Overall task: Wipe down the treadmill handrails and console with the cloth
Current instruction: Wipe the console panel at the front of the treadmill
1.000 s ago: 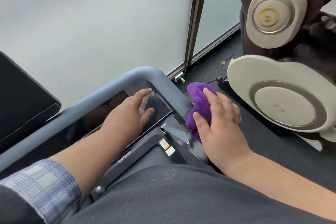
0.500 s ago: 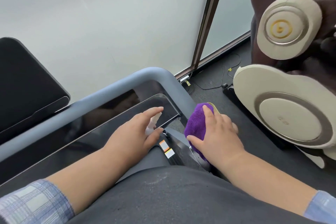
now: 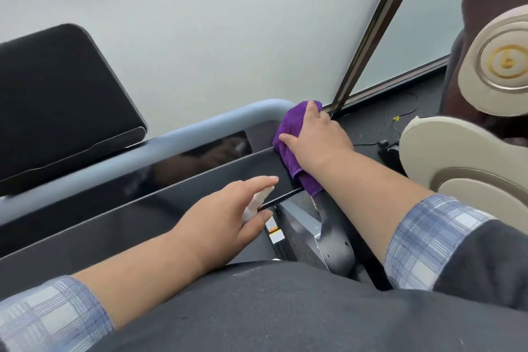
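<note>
Purple cloth (image 3: 291, 137) sits bunched at the right-hand bend of the grey handrail (image 3: 160, 137), draped from the rail's curve down across the right end of the glossy black console (image 3: 143, 208), with its lower tail hanging just past the console's edge. Your right hand (image 3: 317, 137) lies over the cloth, fingers curled round it and thumb against its console side, pressing it onto the bend of the rail.

Your left hand (image 3: 225, 214) hovers over the console's near right corner, on your side of the handrail. It holds a small white spray bottle (image 3: 255, 203): the forefinger stretches out along the top, while the thumb and the other fingers wrap the body below. Only the bottle's white head shows between the fingers.

Both plaid cuffs are pushed back from the wrists. Beyond the handrail, to its left, a black padded panel (image 3: 57, 103) leans against the pale wall. To the right of the rail's bend, a brown and beige massage chair (image 3: 468, 157) stands on the dark floor, well apart from the cloth.
</note>
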